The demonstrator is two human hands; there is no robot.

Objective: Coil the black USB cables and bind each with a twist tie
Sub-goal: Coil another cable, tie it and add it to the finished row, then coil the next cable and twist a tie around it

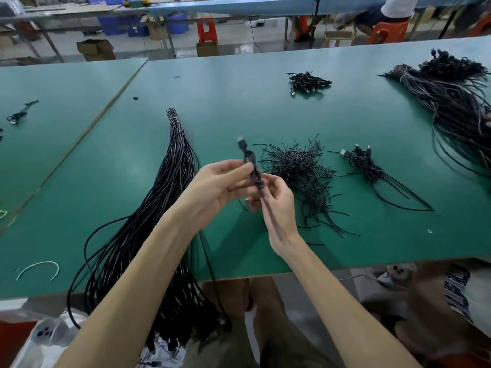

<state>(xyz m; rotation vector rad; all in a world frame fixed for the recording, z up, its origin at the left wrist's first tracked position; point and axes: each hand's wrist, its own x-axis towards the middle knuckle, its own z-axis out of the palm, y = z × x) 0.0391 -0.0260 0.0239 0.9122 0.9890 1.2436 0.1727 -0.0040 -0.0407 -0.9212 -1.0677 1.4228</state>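
Both hands hold one black USB cable [252, 168] up over the green bench [212, 102]. The left hand [218, 181] pinches it just under the plug, and the right hand [276, 205] grips it lower down. To coil it well, I think the loops should stay small and even, pinched tight so none slip. I count one big bundle of loose cables [170, 208] on the left, one pile of twist ties [300, 168] and two finished cables [366, 166] to the right.
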